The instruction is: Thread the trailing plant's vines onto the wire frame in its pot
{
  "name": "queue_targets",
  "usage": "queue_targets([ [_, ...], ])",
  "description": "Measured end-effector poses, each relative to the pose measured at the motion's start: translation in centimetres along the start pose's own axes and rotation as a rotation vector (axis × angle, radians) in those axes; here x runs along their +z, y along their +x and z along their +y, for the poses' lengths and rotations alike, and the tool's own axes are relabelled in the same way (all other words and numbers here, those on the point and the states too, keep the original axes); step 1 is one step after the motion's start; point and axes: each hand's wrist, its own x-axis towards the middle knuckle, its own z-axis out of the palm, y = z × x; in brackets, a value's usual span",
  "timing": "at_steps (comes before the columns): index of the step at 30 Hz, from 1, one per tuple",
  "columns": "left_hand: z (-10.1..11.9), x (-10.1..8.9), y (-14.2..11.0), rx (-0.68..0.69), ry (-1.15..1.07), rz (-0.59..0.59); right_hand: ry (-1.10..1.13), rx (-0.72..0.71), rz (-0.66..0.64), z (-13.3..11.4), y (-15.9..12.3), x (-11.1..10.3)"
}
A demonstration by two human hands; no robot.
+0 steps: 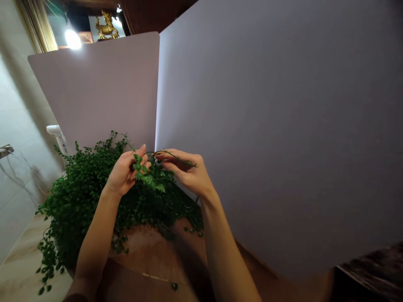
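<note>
Just left of the middle of the frame, the left hand [124, 171] is closed, its thumb and fingers pinching a bright green sprig with small, lobed leaves [151, 181], which spills down and to the right from the grip. To its right, the right hand [187, 173] is bent at the wrist, thumb and fingers drawn together on a thin, dark green, wiry stem [188, 163] that arches between the hands and lies across the right fingers. Whether the stem and the sprig are one piece, I cannot tell.

Behind and below the hands, a dense, bushy mass of green trailing strands with small round leaves [78, 184] fills the lower left, some strands hanging down near the left edge. It spreads onto a curved-edged brown wooden table top [151, 247] at the bottom centre, where a single round dark green leaf [174, 286] lies near the lower edge of the frame.

A smooth pale grey upright panel [103, 92] stands in the upper left, meeting a large darker grey panel [267, 126] that covers most of the right half. Above the paler panel show a glowing white bulb [73, 40] and a shiny golden animal statuette [106, 27]
</note>
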Motion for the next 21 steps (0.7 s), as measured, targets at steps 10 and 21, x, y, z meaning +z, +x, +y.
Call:
queue_targets([
  [10,-0.3,0.1,-0.2,-0.013,0.137,-0.029,-0.395,-0.118,0.038,-1.3,-0.5,-0.6],
  [21,-0.1,0.2,-0.6,-0.009,0.336,-0.118,-0.388,-0.136,-0.023,-1.2,-0.4,-1.0],
])
